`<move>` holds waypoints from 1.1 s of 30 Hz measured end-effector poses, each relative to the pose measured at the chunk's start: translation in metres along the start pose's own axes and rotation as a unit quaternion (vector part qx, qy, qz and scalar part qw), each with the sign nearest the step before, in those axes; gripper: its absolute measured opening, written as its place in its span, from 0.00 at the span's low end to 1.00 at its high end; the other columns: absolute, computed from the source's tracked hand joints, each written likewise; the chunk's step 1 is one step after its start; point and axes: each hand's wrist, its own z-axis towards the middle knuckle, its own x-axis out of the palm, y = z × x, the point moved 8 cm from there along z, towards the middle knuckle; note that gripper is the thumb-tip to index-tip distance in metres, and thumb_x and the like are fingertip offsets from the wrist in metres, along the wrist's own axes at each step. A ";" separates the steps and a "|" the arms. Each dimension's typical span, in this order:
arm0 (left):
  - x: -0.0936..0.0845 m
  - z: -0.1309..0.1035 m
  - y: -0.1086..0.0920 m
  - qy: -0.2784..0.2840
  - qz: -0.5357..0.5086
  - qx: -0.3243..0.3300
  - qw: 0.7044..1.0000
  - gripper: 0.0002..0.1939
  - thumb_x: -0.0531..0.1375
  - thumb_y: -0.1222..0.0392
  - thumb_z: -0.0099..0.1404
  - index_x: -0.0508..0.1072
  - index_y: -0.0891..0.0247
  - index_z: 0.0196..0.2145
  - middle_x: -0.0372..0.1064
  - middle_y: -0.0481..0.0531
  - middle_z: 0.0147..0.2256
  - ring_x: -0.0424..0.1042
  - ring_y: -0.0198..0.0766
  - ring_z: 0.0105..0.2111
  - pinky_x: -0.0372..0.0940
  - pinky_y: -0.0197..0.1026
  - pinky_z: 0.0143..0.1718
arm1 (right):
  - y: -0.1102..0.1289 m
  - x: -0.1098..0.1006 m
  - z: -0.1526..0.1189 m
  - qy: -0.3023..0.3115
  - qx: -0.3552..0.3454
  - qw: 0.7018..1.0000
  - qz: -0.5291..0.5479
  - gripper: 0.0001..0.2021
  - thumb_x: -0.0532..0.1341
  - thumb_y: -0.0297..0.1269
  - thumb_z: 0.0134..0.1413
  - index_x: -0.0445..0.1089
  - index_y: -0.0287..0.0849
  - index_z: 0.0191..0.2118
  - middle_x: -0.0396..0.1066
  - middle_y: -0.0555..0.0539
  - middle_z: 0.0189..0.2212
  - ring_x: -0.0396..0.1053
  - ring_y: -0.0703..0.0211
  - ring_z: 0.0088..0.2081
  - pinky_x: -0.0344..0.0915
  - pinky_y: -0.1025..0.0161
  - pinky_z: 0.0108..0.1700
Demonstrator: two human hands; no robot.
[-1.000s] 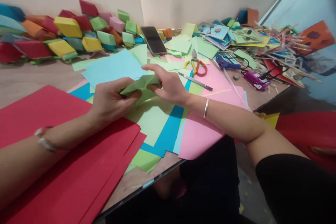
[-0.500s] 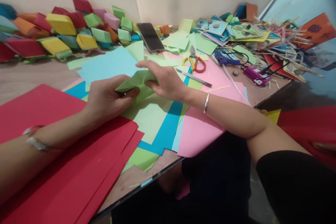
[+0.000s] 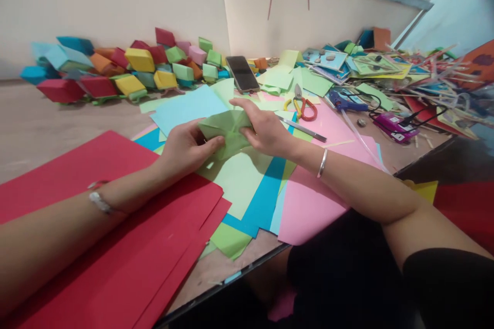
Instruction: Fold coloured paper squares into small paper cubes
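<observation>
A creased piece of light green paper (image 3: 224,131) is held up between both hands, over the spread of coloured sheets. My left hand (image 3: 185,148) grips its left side, thumb in front and the other fingers mostly behind it. On the right edge, my right hand (image 3: 266,128) pinches the paper between thumb and fingers. Beneath the hands lie a pale green sheet (image 3: 235,185), a blue sheet (image 3: 266,190) and a pink sheet (image 3: 304,205). Large red sheets (image 3: 127,247) are under my left forearm.
Folded paper boxes (image 3: 139,60) in many colours line the wall. A phone (image 3: 242,74) leans behind the sheets. Scissors (image 3: 303,105), a craft knife (image 3: 303,128), a blue glue gun (image 3: 347,103) and a purple power strip (image 3: 395,127) lie right. Beyond them is a cluttered pile (image 3: 386,61).
The paper has been opened out and its broad face turned more toward me. The whole view has shifted, so everything sits lower and further right.
</observation>
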 end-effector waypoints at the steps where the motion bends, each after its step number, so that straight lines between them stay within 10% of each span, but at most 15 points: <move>1: 0.000 0.001 0.002 -0.001 -0.018 -0.011 1.000 0.13 0.63 0.52 0.51 0.73 0.63 0.31 0.73 0.49 0.27 0.67 0.37 0.27 0.63 0.37 0.27 | -0.001 0.000 0.000 -0.003 0.002 1.000 -0.001 0.31 0.55 0.25 0.53 0.55 0.41 0.64 0.72 0.43 0.51 0.72 0.52 0.42 0.67 0.58 0.46; 19: -0.004 0.009 0.006 -0.017 0.132 0.018 0.991 0.13 0.67 0.53 0.46 0.75 0.62 0.29 0.76 0.50 0.27 0.71 0.42 0.28 0.63 0.40 0.28 | -0.004 0.009 0.006 -0.019 -0.040 0.998 -0.037 0.33 0.51 0.29 0.57 0.43 0.36 0.68 0.71 0.44 0.43 0.72 0.55 0.41 0.69 0.57 0.46; 33: 0.006 0.014 0.003 0.032 0.083 0.077 0.993 0.17 0.59 0.54 0.50 0.78 0.64 0.35 0.77 0.51 0.31 0.73 0.45 0.32 0.63 0.41 0.34 | -0.020 0.007 0.004 -0.021 -0.026 0.999 0.010 0.31 0.57 0.33 0.53 0.53 0.39 0.63 0.72 0.47 0.38 0.65 0.61 0.27 0.68 0.60 0.35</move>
